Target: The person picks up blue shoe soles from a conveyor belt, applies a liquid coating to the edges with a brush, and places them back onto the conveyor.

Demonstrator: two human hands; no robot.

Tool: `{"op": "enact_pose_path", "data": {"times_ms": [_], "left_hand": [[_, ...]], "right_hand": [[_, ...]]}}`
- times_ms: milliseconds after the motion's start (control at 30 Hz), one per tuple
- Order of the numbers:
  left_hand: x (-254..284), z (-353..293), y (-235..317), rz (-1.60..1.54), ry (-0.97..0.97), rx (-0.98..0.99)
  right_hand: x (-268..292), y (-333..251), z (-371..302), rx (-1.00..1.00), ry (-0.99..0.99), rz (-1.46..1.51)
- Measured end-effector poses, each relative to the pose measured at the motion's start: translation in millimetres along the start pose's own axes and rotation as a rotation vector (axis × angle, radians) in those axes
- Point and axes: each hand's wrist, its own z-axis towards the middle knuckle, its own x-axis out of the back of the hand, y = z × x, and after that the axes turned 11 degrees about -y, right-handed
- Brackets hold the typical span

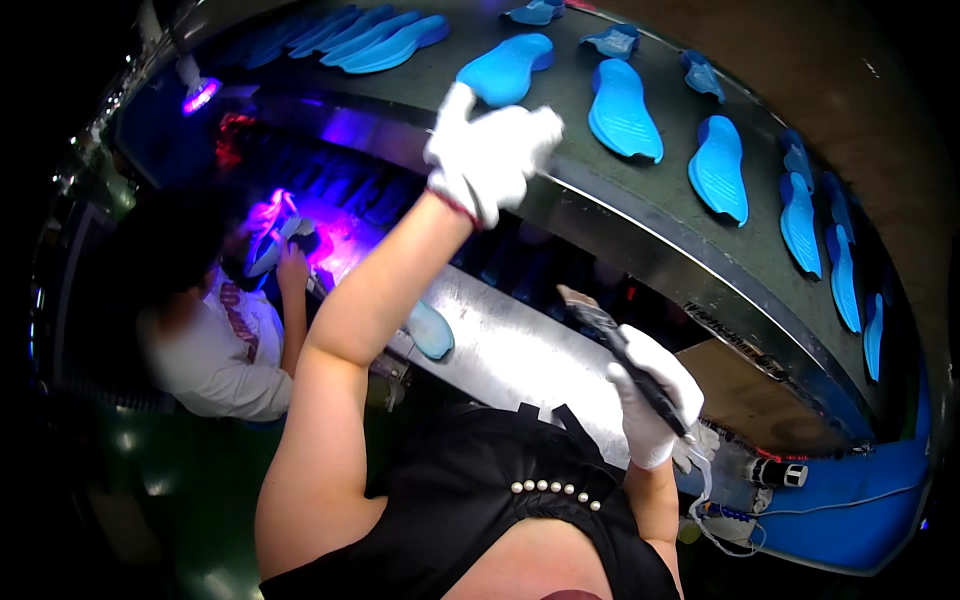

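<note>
My left hand (pixel 490 155), in a white glove, reaches over the near edge of the dark conveyor belt. Its fingers are apart, at the near end of a bright blue shoe sole (pixel 508 68); whether they touch it I cannot tell. The glove is slightly blurred. My right hand (pixel 655 395), also gloved in white, is closed around the black handle of a brush (pixel 630 355). The brush's pale bristles point up and left, and a thin whitish tube (pixel 703 475) trails from its rear end. A light blue sole (pixel 430 331) lies on the metal shelf (pixel 510 335) below the belt.
Several blue soles (pixel 718 170) and shoe uppers (pixel 703 75) line the curving belt (pixel 560 175). At left, a person (pixel 225 345) handles a shoe under purple light. A purple lamp (pixel 201 94) hangs upper left. A cable (pixel 840 508) crosses the blue panel (pixel 850 535) at lower right.
</note>
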Motion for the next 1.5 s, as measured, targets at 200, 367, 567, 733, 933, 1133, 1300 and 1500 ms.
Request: {"op": "enact_pose_path", "data": {"times_ms": [200, 367, 567, 733, 933, 1133, 1300, 1500], "left_hand": [[-103.2, 29.4, 9.7, 1.345, -0.333, -0.640], [-110.7, 39.0, 7.4, 1.554, -0.479, -0.083], [-40.9, 22.5, 60.7, 1.622, -0.338, -0.761], [131.1, 32.6, 86.1, 2.047, 0.687, -0.275], [263.5, 34.2, 110.9, 1.861, 0.689, 0.722], [227.1, 34.9, 83.1, 1.816, 0.459, 0.026], [109.7, -11.8, 60.4, 1.264, 0.302, -0.401], [35.6, -104.1, 75.1, 0.649, 0.552, -0.288]], "right_hand": [[15.0, 2.0, -22.7, -0.249, 0.374, 0.267], [14.5, 6.9, -27.1, -0.252, 0.366, 0.157], [11.7, 15.8, -36.7, -0.369, 0.426, 0.199], [-7.1, 28.3, -43.7, -0.493, 0.366, 0.205], [-21.3, 40.0, -58.3, -0.560, 0.301, 0.194], [-27.4, 31.8, -38.7, -0.569, 0.364, 0.365], [-23.6, 47.7, -30.2, -0.681, 0.433, 0.531], [-12.3, 66.2, -2.9, -0.776, 0.523, 0.796]]}}
